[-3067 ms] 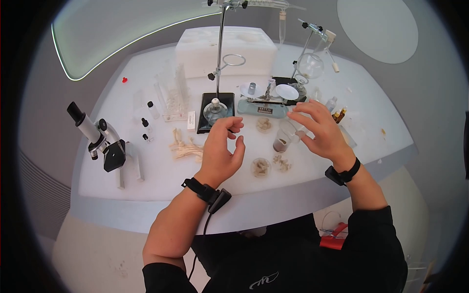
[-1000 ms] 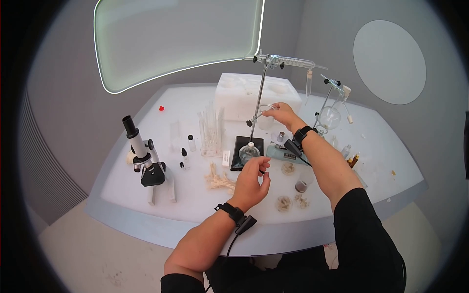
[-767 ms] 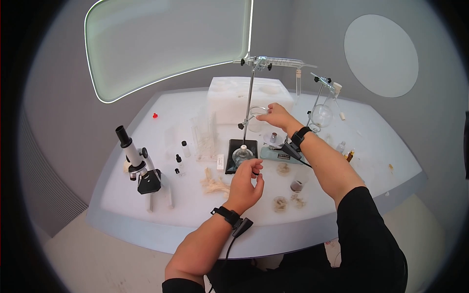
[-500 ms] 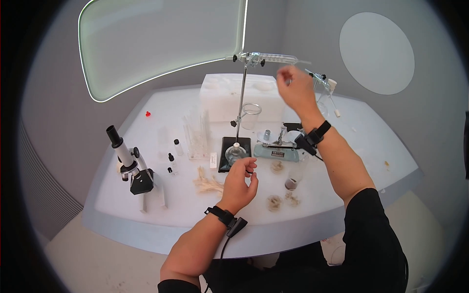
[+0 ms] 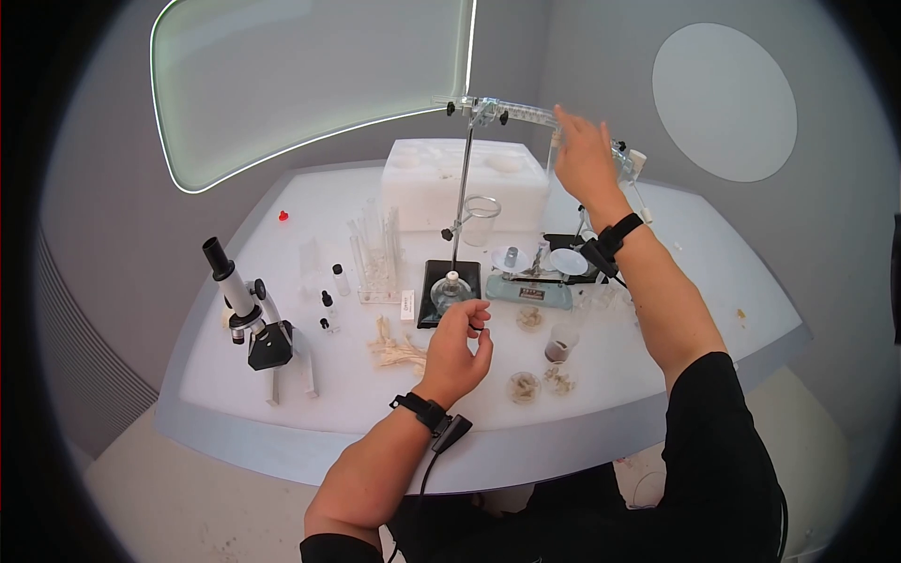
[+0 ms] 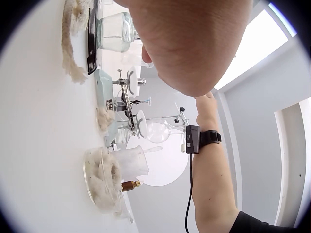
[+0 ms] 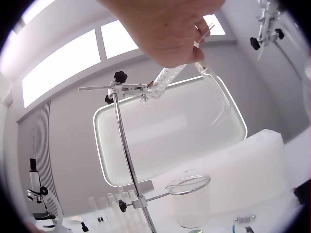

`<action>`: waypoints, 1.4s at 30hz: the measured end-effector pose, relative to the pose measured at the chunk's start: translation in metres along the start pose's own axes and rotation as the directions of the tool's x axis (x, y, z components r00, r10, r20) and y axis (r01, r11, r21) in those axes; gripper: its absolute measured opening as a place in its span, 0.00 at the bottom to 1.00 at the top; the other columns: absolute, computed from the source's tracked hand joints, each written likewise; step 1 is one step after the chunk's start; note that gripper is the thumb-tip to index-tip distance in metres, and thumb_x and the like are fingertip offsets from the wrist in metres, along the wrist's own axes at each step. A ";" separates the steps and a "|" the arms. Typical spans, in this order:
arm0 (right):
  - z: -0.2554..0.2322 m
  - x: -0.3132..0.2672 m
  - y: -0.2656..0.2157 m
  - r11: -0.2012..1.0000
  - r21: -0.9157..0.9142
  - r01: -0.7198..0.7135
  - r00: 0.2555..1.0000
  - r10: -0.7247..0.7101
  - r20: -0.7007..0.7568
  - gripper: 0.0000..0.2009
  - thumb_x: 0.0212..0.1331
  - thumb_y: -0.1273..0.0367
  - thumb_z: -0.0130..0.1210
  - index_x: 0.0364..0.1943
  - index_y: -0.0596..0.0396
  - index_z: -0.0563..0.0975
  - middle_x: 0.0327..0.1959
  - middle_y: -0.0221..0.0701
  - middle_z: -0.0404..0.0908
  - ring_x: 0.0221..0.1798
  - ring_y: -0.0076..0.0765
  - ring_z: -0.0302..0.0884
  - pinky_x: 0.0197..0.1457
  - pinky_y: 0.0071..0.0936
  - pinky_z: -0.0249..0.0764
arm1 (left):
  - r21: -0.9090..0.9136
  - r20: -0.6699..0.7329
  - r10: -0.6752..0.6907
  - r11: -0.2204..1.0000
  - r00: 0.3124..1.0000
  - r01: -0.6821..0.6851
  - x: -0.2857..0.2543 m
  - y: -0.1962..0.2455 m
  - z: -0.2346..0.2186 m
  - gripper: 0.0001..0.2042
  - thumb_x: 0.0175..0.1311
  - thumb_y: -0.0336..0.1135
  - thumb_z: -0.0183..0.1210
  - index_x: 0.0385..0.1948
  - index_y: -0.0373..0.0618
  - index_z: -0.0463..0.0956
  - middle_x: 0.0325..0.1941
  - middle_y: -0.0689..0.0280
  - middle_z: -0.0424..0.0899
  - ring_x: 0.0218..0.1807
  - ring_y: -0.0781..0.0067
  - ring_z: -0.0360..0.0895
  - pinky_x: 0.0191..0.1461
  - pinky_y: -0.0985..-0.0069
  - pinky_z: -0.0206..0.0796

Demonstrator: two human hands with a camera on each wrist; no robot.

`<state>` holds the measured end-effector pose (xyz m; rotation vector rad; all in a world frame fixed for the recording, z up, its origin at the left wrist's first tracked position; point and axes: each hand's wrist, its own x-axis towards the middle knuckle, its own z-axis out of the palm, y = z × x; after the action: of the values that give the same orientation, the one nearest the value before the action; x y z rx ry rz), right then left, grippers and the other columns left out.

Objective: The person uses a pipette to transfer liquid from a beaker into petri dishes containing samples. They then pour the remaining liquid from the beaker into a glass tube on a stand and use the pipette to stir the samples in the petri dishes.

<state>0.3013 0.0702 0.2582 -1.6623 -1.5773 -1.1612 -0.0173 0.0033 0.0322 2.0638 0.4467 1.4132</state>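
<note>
My right hand (image 5: 587, 164) is raised at the right end of a glass condenser (image 5: 521, 113) clamped across the top of a stand. In the right wrist view its fingers pinch the tube's end, next to the stopper and a bent glass adapter (image 7: 222, 94). Lower on that stand, a glass beaker (image 7: 192, 208) sits in the iron ring (image 7: 194, 184). An alcohol lamp (image 5: 450, 296) rests on the black base. Just in front of the lamp, my left hand (image 5: 454, 352) hovers with loosely curled fingers and holds nothing.
Left lie a microscope (image 5: 249, 305), dropper bottles (image 5: 327, 300), a test tube rack (image 5: 378, 291) and pale fibrous strands (image 5: 399, 354). Right are a balance (image 5: 530, 293), a cup of dark material (image 5: 560, 347) and dishes of fluff (image 5: 524, 388). A white foam block (image 5: 465, 188) stands behind.
My right hand carried the beaker from the front into the iron ring, let go and rose rightward to the condenser. The condenser now slopes more. The left hand has stayed nearly still.
</note>
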 end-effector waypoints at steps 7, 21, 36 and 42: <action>0.027 -0.019 -0.014 0.992 0.058 -0.110 0.973 0.095 0.212 0.36 0.69 0.74 0.60 0.84 0.60 0.69 0.71 0.47 0.84 0.78 0.57 0.77 0.90 0.61 0.63 | -0.014 0.004 -0.006 1.000 1.000 0.006 0.000 0.003 -0.001 0.25 0.67 0.16 0.65 0.67 0.39 0.76 0.53 0.58 0.85 0.50 0.65 0.85 0.54 0.70 0.80; 0.070 -0.023 -0.051 0.831 0.398 -0.388 0.861 0.173 0.478 0.35 0.74 0.69 0.61 0.81 0.68 0.66 0.68 0.69 0.84 0.72 0.74 0.83 0.78 0.52 0.78 | -0.032 0.005 -0.022 0.999 1.000 0.022 -0.001 0.000 0.000 0.24 0.68 0.16 0.65 0.66 0.39 0.76 0.52 0.60 0.86 0.50 0.67 0.84 0.55 0.70 0.80; 0.109 -0.014 -0.068 0.816 0.471 -0.336 0.908 0.147 0.392 0.16 0.81 0.67 0.53 0.56 0.71 0.79 0.52 0.68 0.88 0.58 0.78 0.87 0.65 0.61 0.81 | -0.029 0.015 -0.030 0.999 0.999 0.031 -0.001 0.003 0.000 0.23 0.68 0.18 0.64 0.65 0.42 0.76 0.55 0.60 0.85 0.52 0.63 0.86 0.56 0.68 0.83; 0.118 -0.010 -0.070 0.788 0.507 -0.351 0.901 0.135 0.413 0.20 0.83 0.63 0.52 0.57 0.73 0.81 0.56 0.69 0.87 0.62 0.78 0.85 0.68 0.59 0.79 | -0.036 0.000 -0.009 0.999 1.000 0.009 -0.002 0.002 0.001 0.24 0.68 0.17 0.65 0.65 0.40 0.76 0.53 0.60 0.85 0.50 0.66 0.84 0.55 0.70 0.80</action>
<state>0.2578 0.1770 0.1839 -1.6388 -1.6352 -0.1966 -0.0169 0.0005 0.0316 2.0308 0.4266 1.4060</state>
